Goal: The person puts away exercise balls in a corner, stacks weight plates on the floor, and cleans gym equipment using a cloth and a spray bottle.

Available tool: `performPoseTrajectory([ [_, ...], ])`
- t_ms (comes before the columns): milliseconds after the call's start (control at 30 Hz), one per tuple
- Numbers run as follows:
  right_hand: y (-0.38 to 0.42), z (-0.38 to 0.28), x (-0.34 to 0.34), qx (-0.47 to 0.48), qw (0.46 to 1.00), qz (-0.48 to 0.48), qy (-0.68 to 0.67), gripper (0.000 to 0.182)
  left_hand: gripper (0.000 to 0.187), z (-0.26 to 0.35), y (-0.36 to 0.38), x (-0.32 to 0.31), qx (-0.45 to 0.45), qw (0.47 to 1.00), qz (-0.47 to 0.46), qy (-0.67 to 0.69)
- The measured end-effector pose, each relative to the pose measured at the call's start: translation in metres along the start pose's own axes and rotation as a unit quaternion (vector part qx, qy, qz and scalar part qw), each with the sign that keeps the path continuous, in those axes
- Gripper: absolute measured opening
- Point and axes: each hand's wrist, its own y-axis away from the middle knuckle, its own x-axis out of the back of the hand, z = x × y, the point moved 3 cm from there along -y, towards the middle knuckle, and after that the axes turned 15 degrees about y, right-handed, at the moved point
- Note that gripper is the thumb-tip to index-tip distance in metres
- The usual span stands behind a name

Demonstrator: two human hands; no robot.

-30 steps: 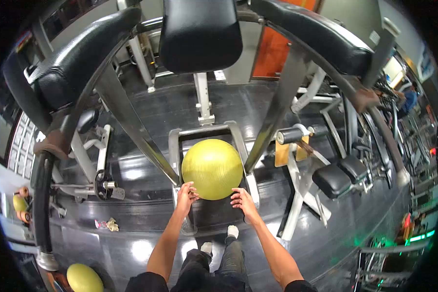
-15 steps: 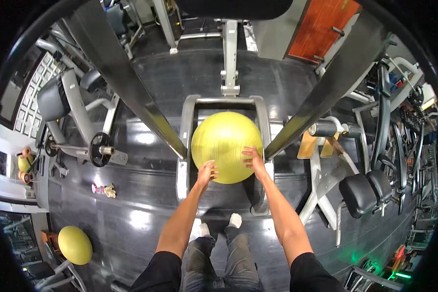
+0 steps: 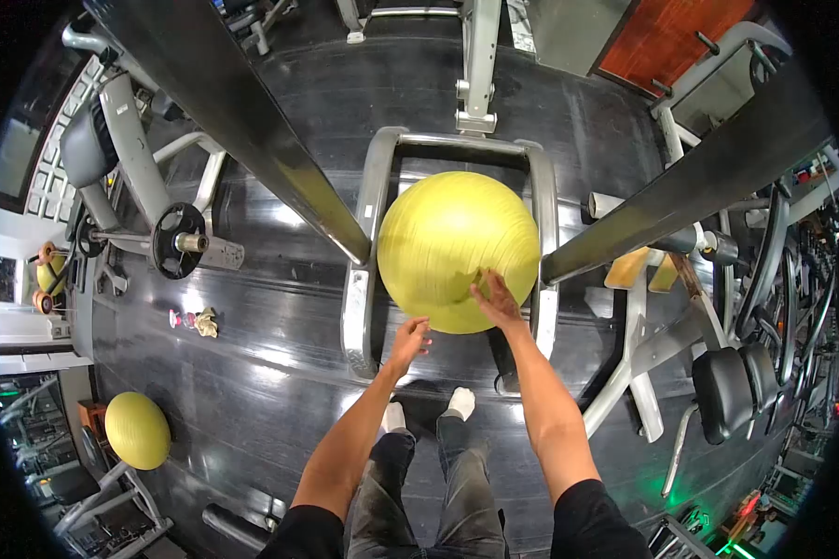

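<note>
A large yellow exercise ball rests inside the grey metal base frame of a gym machine. My right hand lies flat on the ball's near right side, fingers spread. My left hand is open just below the ball's near left edge; whether it touches the ball I cannot tell. My legs and white-socked feet stand on the dark floor right behind the frame.
Two slanted steel beams of the machine cross overhead left and right. A plate-loaded machine stands left, a padded bench right. A second yellow ball sits at lower left. A small bottle and rag lie on the floor.
The view has tilted further down and closer. The ball looks larger, my right hand has slid onto its side, and my left hand has dropped below its edge.
</note>
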Motion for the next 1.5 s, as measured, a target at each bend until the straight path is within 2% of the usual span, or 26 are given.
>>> performPoseTrajectory([
  [100, 0.04, -0.028, 0.017, -0.049, 0.995, -0.076, -0.035, 0.052, 0.037, -0.023, -0.017, 0.014, 0.0, 0.999, 0.026, -0.022],
  [167, 0.072, -0.034, 0.004, -0.017, 1.0, 0.008, 0.021, 0.041, 0.039, -0.033, -0.03, 0.025, -0.196, 0.944, 0.131, -0.229],
  [233, 0.1, -0.036, 0.004, -0.015, 1.0, 0.009, -0.018, 0.04, 0.046, -0.036, -0.029, 0.025, -0.185, 0.946, 0.158, -0.216],
  [300, 0.113, -0.026, 0.003, -0.052, 0.998, -0.018, 0.019, 0.04, 0.055, -0.037, -0.029, 0.026, -0.363, 0.868, 0.186, -0.284],
  [333, 0.11, -0.02, 0.007, -0.062, 0.998, 0.017, 0.028, 0.038, 0.055, -0.038, -0.031, 0.026, -0.361, 0.869, 0.185, -0.284],
  [367, 0.105, -0.016, 0.005, -0.065, 0.997, 0.015, 0.028, 0.038, 0.06, -0.04, -0.035, 0.022, -0.364, 0.875, 0.123, -0.294],
  [400, 0.096, -0.024, 0.026, -0.043, 0.991, 0.11, 0.064, 0.041, 0.064, -0.039, -0.033, 0.017, -0.365, 0.878, 0.059, -0.304],
  [433, 0.088, -0.031, 0.041, -0.022, 0.974, 0.203, 0.1, 0.044, 0.064, -0.041, -0.029, 0.014, -0.363, 0.879, 0.056, -0.305],
  [567, 0.079, -0.043, 0.032, -0.043, 0.983, 0.171, 0.052, 0.052, 0.061, -0.067, -0.018, 0.033, -0.31, 0.907, 0.056, -0.28],
  [633, 0.09, -0.046, 0.021, -0.079, 0.991, 0.096, 0.051, 0.059, 0.059, -0.072, -0.008, 0.045, -0.309, 0.918, 0.042, -0.244],
  [700, 0.118, -0.052, 0.013, -0.097, 0.988, 0.096, 0.065, 0.058, 0.054, -0.074, 0.009, 0.061, -0.154, 0.977, 0.063, -0.135],
  [767, 0.155, -0.062, 0.001, -0.12, 0.984, 0.095, 0.087, 0.054, 0.053, -0.091, 0.011, 0.085, -0.141, 0.978, 0.082, -0.13],
  [833, 0.193, -0.064, -0.007, -0.155, 0.982, 0.079, 0.073, 0.05, 0.052, -0.126, -0.009, 0.124, -0.238, 0.948, 0.161, -0.136],
  [867, 0.208, -0.061, -0.01, -0.187, 0.978, 0.063, 0.06, 0.045, 0.053, -0.133, -0.009, 0.131, -0.199, 0.964, 0.175, -0.03],
  [900, 0.218, -0.055, -0.014, -0.191, 0.978, 0.059, 0.062, 0.045, 0.053, -0.129, 0.0, 0.129, -0.194, 0.965, 0.173, -0.031],
  [967, 0.237, -0.031, -0.02, -0.278, 0.957, 0.083, 0.005, 0.038, 0.055, -0.111, 0.027, 0.122, -0.117, 0.966, 0.23, -0.004],
  [1000, 0.239, -0.022, -0.019, -0.288, 0.952, 0.106, 0.004, 0.037, 0.056, -0.122, 0.024, 0.131, -0.17, 0.956, 0.236, -0.048],
  [1033, 0.239, -0.012, -0.021, -0.287, 0.952, 0.102, 0.004, 0.037, 0.056, -0.131, 0.025, 0.135, -0.167, 0.956, 0.238, -0.047],
  [1100, 0.231, 0.007, -0.018, -0.288, 0.932, 0.212, 0.057, 0.037, 0.053, -0.143, 0.029, 0.139, -0.197, 0.947, 0.241, -0.085],
  [1133, 0.223, 0.009, -0.015, -0.286, 0.934, 0.208, 0.058, 0.037, 0.053, -0.143, 0.036, 0.135, -0.194, 0.946, 0.244, -0.084],
  [1200, 0.217, 0.011, -0.007, -0.24, 0.938, 0.249, 0.023, 0.038, 0.052, -0.15, 0.05, 0.126, -0.153, 0.967, 0.205, -0.012],
  [1233, 0.221, 0.013, -0.006, -0.24, 0.939, 0.246, 0.024, 0.038, 0.052, -0.16, 0.054, 0.127, -0.151, 0.967, 0.206, -0.011],
  [1300, 0.225, 0.014, -0.016, -0.231, 0.969, 0.085, -0.004, 0.039, 0.051, -0.176, 0.064, 0.13, -0.155, 0.959, 0.239, -0.006],
  [1367, 0.246, 0.015, -0.024, -0.216, 0.974, 0.07, 0.015, 0.043, 0.051, -0.19, 0.077, 0.13, -0.155, 0.953, 0.259, 0.001],
  [1433, 0.271, 0.018, -0.035, -0.203, 0.974, 0.098, 0.03, 0.047, 0.052, -0.21, 0.082, 0.135, -0.071, 0.97, 0.219, 0.071],
  [1500, 0.299, 0.023, -0.041, -0.208, 0.974, 0.087, -0.003, 0.048, 0.055, -0.221, 0.096, 0.137, -0.067, 0.97, 0.232, 0.03],
])
